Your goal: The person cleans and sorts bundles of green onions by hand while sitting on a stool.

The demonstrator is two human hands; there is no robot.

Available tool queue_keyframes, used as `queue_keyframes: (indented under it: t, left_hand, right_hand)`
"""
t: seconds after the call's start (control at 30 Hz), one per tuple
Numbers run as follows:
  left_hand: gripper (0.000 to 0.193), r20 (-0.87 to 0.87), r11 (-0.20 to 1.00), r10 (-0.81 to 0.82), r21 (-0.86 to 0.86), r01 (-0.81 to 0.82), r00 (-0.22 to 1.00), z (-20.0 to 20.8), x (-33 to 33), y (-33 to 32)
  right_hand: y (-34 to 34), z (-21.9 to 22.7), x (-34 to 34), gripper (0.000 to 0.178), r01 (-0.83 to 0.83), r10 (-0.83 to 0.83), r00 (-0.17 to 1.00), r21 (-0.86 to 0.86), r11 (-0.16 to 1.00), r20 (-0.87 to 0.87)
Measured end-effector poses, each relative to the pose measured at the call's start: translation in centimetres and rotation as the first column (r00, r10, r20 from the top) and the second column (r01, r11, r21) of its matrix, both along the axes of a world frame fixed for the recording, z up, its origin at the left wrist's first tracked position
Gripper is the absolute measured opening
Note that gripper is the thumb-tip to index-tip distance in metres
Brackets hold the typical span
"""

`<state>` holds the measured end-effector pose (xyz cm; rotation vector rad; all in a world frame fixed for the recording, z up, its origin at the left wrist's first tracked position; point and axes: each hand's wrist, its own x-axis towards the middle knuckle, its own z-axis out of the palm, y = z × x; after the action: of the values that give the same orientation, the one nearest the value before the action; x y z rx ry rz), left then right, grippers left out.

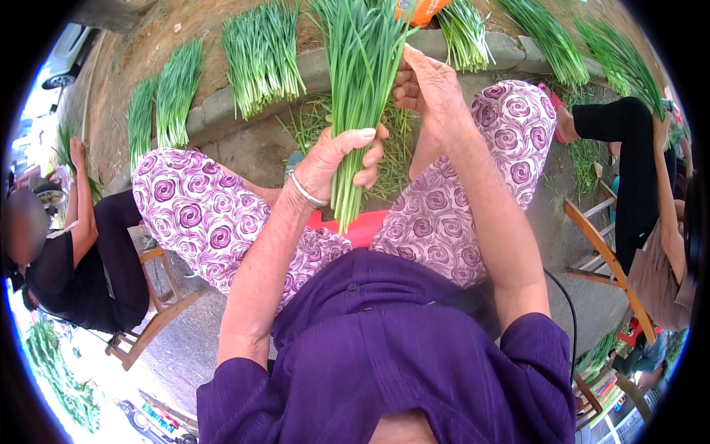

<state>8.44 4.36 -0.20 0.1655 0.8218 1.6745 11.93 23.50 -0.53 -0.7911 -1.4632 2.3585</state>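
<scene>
My left hand (333,157) is wrapped round the pale stem ends of a bunch of chives (362,70), thumb across the front. The bunch stands nearly upright above my knees, its green leaves pointing away from me. At its right edge is my right hand (435,87), fingers curled, with thumb and forefinger pinched on the outer leaves. Exactly how many leaves it pinches is too small to tell. Loose chive trimmings (396,148) lie on the ground between my feet, partly hidden behind the bunch and my hands.
Chive bundles (260,59) lie along a stone kerb (318,68), others (464,37) to the right near an orange bag (423,10). People sit close by on both sides, on wooden chairs (157,318). A red seat edge (362,228) shows between my thighs.
</scene>
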Motion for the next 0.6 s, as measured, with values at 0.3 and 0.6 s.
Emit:
queue_keyframes:
  t: [0.3, 0.6]
  left_hand:
    - [0.030, -0.042, 1.000, -0.011, -0.024, 0.010, 0.999, 0.1, 0.1, 0.1]
    - [0.031, -0.112, 0.996, 0.016, -0.087, -0.026, 0.994, -0.2, 0.1, 0.1]
  right_hand:
    - [0.6, -0.3, 0.1, 0.022, -0.009, 0.009, 0.994, 0.001, 1.000, -0.108]
    - [1.0, 0.1, -0.3, 0.024, -0.141, 0.093, 0.949, -0.142, 0.980, -0.301]
